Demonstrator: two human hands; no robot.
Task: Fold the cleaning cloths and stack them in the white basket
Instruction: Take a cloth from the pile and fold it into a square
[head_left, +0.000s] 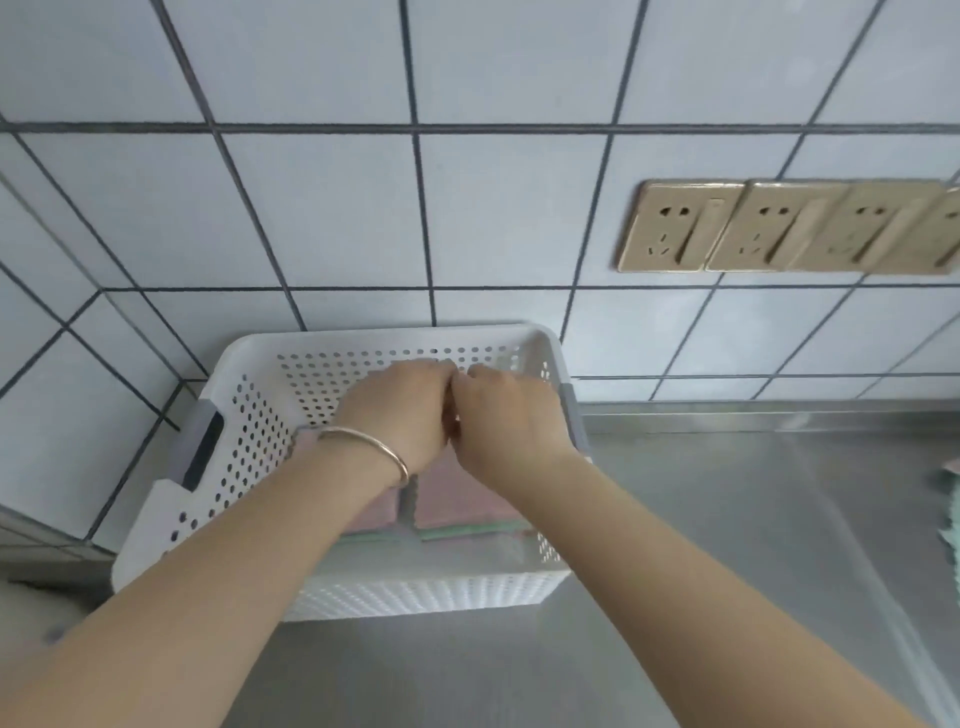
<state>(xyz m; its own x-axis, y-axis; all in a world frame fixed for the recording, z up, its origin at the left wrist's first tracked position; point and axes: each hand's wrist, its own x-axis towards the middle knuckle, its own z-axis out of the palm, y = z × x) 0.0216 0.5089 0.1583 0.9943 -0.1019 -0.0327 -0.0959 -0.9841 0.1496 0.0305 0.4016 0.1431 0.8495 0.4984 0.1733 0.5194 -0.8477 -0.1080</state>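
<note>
Folded pink cleaning cloths (457, 499) with green edges lie stacked in the white basket (171, 509). At its 12 o'clock, left hand (400, 410) and right hand (511, 415) meet knuckle to knuckle, fingers curled downward; what they grip I cannot tell

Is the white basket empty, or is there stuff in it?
Not empty. Folded pink and green cloths lie stacked inside the basket, under both hands.

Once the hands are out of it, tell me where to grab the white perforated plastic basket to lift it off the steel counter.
Take the white perforated plastic basket by the grey-trimmed handle cutouts in its two short ends, the left one and the right one, one hand from each side. The cutouts sit high under the rim, so it should hang level and probably keep the folded pink and green cloths stacked.
</note>
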